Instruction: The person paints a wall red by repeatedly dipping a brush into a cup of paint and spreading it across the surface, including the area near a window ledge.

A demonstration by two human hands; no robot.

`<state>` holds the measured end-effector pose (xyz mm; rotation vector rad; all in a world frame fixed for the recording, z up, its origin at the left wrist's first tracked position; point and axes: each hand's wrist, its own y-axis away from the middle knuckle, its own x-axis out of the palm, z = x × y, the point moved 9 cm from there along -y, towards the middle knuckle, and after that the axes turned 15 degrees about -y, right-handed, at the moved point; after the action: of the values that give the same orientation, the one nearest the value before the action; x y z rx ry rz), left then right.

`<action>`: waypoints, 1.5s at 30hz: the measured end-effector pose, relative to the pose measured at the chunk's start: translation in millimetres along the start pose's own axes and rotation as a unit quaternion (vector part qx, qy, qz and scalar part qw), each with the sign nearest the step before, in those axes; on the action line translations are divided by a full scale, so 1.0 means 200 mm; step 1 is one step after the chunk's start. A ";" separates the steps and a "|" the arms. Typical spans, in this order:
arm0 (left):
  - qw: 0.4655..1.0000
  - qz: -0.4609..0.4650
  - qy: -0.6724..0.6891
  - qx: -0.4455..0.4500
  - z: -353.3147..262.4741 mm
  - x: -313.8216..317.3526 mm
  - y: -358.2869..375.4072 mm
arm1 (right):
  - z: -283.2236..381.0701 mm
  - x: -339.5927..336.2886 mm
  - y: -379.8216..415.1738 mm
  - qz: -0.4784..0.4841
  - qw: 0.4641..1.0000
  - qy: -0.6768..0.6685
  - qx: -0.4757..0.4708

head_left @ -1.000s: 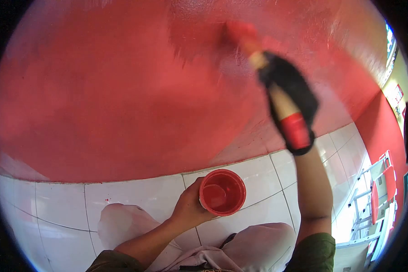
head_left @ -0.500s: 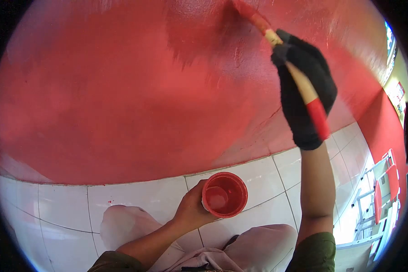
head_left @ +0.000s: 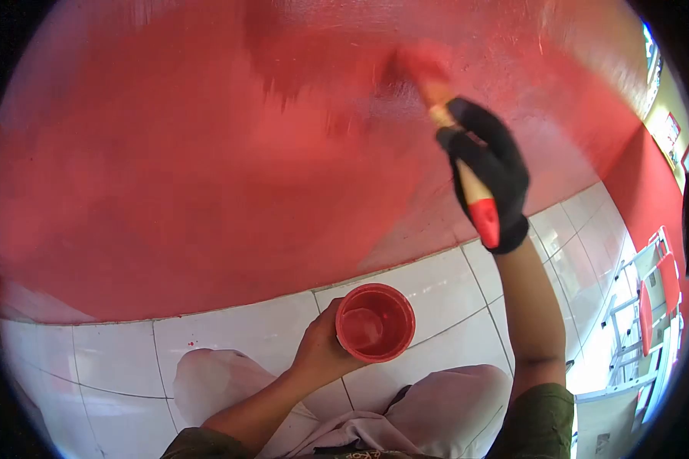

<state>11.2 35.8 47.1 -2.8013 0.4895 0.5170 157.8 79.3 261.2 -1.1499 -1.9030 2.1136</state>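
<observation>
In my right hand [head_left: 491, 164], which wears a black glove, is a paintbrush [head_left: 475, 187] with a pale wooden handle and a red end. Its bristle end, blurred and coated in red, meets the red wall [head_left: 207, 168] near the upper middle of the view. My left hand [head_left: 323, 344], bare, grips a red paint cup [head_left: 375, 323] from its left side, above my lap. Red paint covers the bottom of the cup, and its walls are smeared with it. Darker wet streaks show on the wall left of the bristles.
White floor tiles [head_left: 230, 333] meet the foot of the wall, with a few red drops at left. My bent knees [head_left: 459, 390] flank the cup. At far right stand metal-framed chairs [head_left: 647, 306] with red parts. Another red wall [head_left: 651, 180] rises behind them.
My right hand has moved down and to the left with the paintbrush, and the bristles are lower on the wall. The paint cup has barely shifted in my left hand.
</observation>
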 end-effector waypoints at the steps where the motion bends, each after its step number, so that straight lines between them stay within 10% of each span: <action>1: 1.000 -0.006 -0.002 0.015 -0.02 0.00 -0.01 | -0.07 0.07 0.08 0.027 0.999 -0.011 0.022; 7: 1.000 -0.004 0.000 0.006 0.00 0.01 0.01 | 0.02 0.49 0.69 0.293 0.951 -0.071 0.071; 12: 1.000 0.000 -0.010 0.003 0.03 0.02 0.01 | -0.12 0.33 0.49 0.211 0.923 -0.242 0.211; 20: 1.000 0.009 0.003 -0.003 0.03 0.04 -0.01 | -0.07 -0.21 -0.12 -0.082 0.996 -0.007 -0.028; 23: 1.000 0.011 -0.008 -0.019 0.03 0.04 0.00 | -0.36 0.07 0.23 0.005 0.922 -0.253 0.292; 25: 0.999 0.012 -0.030 -0.012 0.04 0.03 0.00 | -0.11 0.15 0.28 0.161 0.982 -0.085 0.055; 28: 0.999 0.011 -0.039 -0.024 0.03 0.01 -0.01 | -0.06 0.05 0.22 0.151 0.985 -0.061 0.057; 29: 0.999 0.014 -0.038 -0.026 0.04 0.02 -0.01 | -0.19 0.00 0.22 0.057 0.955 -0.165 0.239; 33: 1.000 0.011 0.005 -0.022 0.03 0.04 -0.02 | -0.06 -0.24 -0.12 -0.045 0.998 0.008 -0.046; 37: 0.999 0.017 0.003 -0.035 0.04 0.04 -0.03 | -0.24 0.01 0.07 0.039 0.989 -0.109 0.097; 41: 0.999 0.018 0.002 -0.031 0.05 0.03 -0.02 | -0.02 0.24 0.33 0.241 0.965 -0.098 0.045; 45: 0.999 0.018 0.004 -0.035 0.06 0.02 -0.02 | -0.05 0.13 0.21 0.155 0.977 -0.130 0.069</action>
<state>13.3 42.0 34.7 -2.8665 0.5351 0.5399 163.0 92.0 212.8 -1.2655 -1.7260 2.6342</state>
